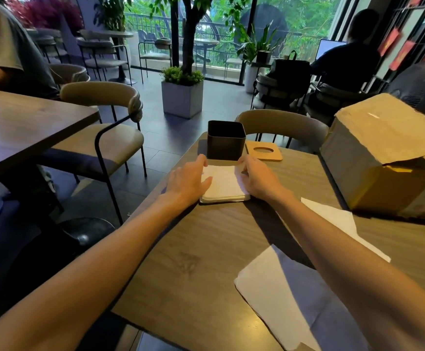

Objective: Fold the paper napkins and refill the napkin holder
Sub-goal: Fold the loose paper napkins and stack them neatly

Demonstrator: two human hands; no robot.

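A small stack of folded white napkins (pixel 225 184) lies on the wooden table (pixel 193 249), just in front of a dark square napkin holder (pixel 225 140). My left hand (pixel 187 182) rests on the stack's left edge, thumb on top. On the stack's right edge sits my right hand (pixel 259 179), fingers curled against the napkins. Both hands press or grip the stack from the sides. An unfolded white napkin (pixel 290 300) lies flat near me on the right, and part of another (pixel 338 219) shows beyond my right forearm.
A wooden coaster-like lid with a round hole (pixel 264 150) lies right of the holder. An open cardboard box (pixel 383 158) stands at the table's right. Chairs (pixel 110 138) flank the table; two people sit at neighbouring tables. The table edge runs diagonally on my left.
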